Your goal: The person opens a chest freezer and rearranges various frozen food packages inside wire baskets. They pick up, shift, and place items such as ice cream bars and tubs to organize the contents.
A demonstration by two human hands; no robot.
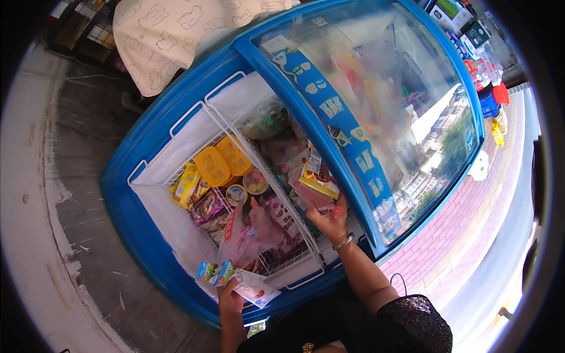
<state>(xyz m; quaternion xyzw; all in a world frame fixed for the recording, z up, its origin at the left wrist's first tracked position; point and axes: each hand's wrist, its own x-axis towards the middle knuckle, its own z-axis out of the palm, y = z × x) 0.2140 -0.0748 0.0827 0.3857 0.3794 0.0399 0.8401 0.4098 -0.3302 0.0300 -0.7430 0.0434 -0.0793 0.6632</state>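
Observation:
My left hand (230, 296) grips white-and-blue ice-pop wrappers (251, 287) by one end, over the near rim of a blue chest freezer (145, 238). Inside the freezer's right-hand wire basket, my right hand (329, 216) has its fingers around a yellow-and-brown snack packet (321, 183). Pinkish plastic packaging (311, 194) lies right beneath that packet. The left-hand wire basket (282, 264) holds orange plastic boxes (213, 166), round tubs (255, 181), a yellow packet (187, 184), a purple packet (208, 206) and crumpled pink plastic bags (254, 238).
A sliding glass lid (379, 101) with a blue printed strip covers the freezer's right part. Beige patterned cloth (163, 39) drapes over the back edge. Bottles and boxes (481, 66) stand beyond the lid. Pink paving (459, 212) lies to the right, dark floor (97, 145) to the left.

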